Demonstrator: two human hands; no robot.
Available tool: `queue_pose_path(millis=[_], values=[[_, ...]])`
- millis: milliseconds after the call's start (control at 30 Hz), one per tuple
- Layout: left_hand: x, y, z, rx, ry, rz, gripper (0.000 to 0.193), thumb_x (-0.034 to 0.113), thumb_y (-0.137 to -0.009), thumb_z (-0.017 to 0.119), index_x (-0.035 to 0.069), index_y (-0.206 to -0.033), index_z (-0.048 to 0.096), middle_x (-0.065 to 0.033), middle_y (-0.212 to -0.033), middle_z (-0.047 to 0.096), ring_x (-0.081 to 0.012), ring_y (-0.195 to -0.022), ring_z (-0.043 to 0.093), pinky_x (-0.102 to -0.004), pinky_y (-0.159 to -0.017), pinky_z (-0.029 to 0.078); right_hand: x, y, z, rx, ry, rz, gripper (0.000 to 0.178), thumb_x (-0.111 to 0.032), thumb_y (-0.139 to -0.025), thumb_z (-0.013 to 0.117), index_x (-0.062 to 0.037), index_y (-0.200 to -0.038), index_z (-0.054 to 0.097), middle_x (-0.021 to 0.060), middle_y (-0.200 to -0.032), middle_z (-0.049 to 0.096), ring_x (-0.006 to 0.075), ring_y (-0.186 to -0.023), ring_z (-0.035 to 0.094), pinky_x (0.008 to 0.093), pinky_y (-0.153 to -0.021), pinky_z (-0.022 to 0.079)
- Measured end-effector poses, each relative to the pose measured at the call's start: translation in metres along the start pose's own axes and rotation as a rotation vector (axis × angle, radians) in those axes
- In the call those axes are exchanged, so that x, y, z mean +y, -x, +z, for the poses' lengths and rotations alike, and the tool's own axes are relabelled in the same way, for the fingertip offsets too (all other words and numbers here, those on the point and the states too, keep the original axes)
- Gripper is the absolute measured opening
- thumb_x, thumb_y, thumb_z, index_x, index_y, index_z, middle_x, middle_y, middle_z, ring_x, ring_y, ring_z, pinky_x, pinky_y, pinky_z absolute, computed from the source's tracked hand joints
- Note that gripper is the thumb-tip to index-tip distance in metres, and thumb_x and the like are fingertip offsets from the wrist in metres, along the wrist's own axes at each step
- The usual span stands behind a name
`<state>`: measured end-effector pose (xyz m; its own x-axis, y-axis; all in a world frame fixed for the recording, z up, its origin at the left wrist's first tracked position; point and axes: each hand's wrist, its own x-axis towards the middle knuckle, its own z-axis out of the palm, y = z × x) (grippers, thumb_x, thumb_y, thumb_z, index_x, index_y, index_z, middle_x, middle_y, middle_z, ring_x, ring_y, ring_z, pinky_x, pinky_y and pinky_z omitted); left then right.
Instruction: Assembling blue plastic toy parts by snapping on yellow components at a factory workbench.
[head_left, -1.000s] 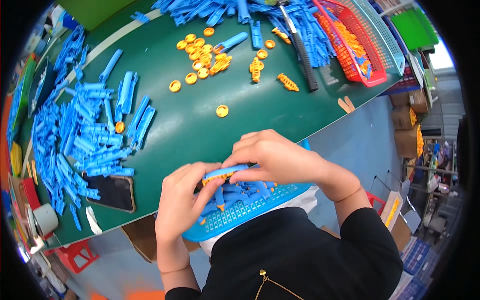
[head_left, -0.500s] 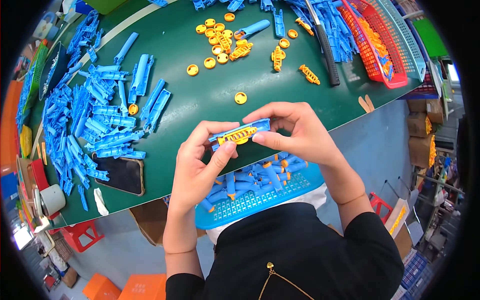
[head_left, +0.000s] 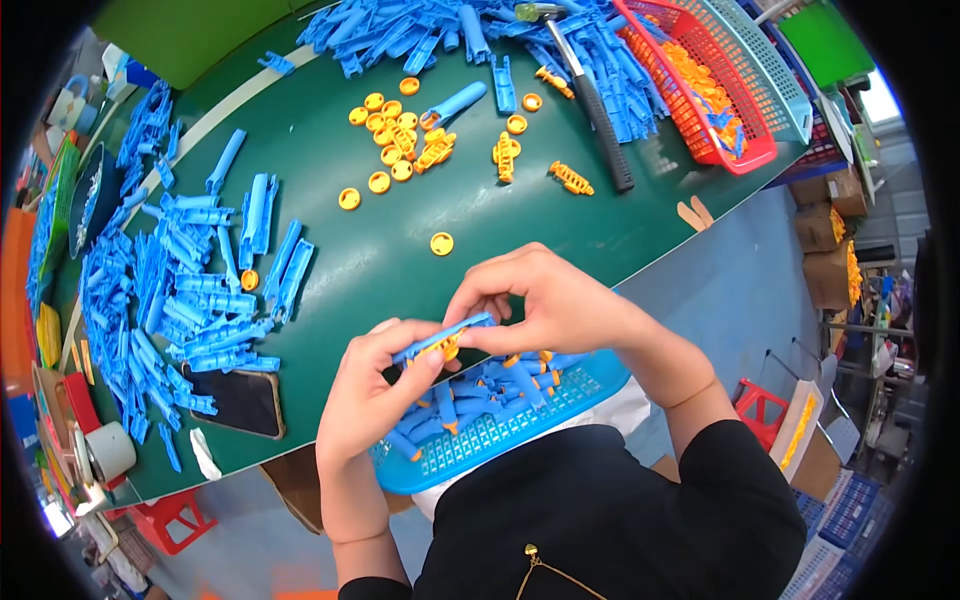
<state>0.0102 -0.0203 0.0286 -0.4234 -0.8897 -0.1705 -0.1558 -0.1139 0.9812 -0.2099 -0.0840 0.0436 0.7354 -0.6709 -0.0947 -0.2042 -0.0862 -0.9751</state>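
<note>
Above the table's near edge, a blue plastic half-shell (head_left: 472, 322) with a yellow ribbed insert (head_left: 446, 348) in it is held between both hands. My left hand (head_left: 372, 385) pinches its left end between thumb and fingers. At the other end, my right hand (head_left: 550, 305) has its thumb against the yellow part and its fingers behind the shell. Directly beneath, a blue basket (head_left: 490, 452) holds several finished-looking blue tubes with orange ends. Fingers hide much of the held piece.
Blue shells (head_left: 210, 285) are heaped on the left beside a dark phone (head_left: 240, 400); more lie at the back. Yellow round caps (head_left: 441, 243) and ribbed inserts (head_left: 572, 178) are scattered mid-table. A black-handled hammer (head_left: 605, 140) lies near a red basket (head_left: 755, 155) of yellow parts.
Both hands have lowered slightly toward the basket with the held piece, which now tilts more steeply and shows less of its yellow insert. The view has shifted over the table.
</note>
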Motion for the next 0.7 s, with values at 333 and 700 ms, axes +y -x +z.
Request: queue_pose_path(millis=[333, 700], values=[[-0.001, -0.015, 0.024, 0.041, 0.856, 0.051, 0.023, 0.017, -0.092, 0.044, 0.001, -0.108, 0.048, -0.0091, -0.066, 0.053, -0.0131, -0.050, 0.047, -0.0236, -0.049, 0.040, 0.032, -0.070, -0.139, 0.423, 1.280, -0.314, 0.026, 0.002, -0.076, 0.060, -0.0104, -0.097, 0.071, 0.0024, -0.103, 0.064, 0.0237, -0.111, 0.051, 0.0345, -0.091, 0.046], [-0.012, -0.029, 0.022, 0.145, 1.214, 0.183, 0.036, 0.028, -0.100, 0.028, 0.004, -0.117, 0.049, -0.0040, -0.076, 0.043, -0.0164, -0.067, 0.044, -0.0336, -0.069, 0.039, 0.022, -0.021, -0.058, 0.483, 0.723, -0.367, 0.044, -0.002, -0.093, 0.048, -0.0032, -0.137, 0.043, 0.0168, -0.106, 0.054, 0.0288, -0.102, 0.054, 0.0350, -0.089, 0.042]])
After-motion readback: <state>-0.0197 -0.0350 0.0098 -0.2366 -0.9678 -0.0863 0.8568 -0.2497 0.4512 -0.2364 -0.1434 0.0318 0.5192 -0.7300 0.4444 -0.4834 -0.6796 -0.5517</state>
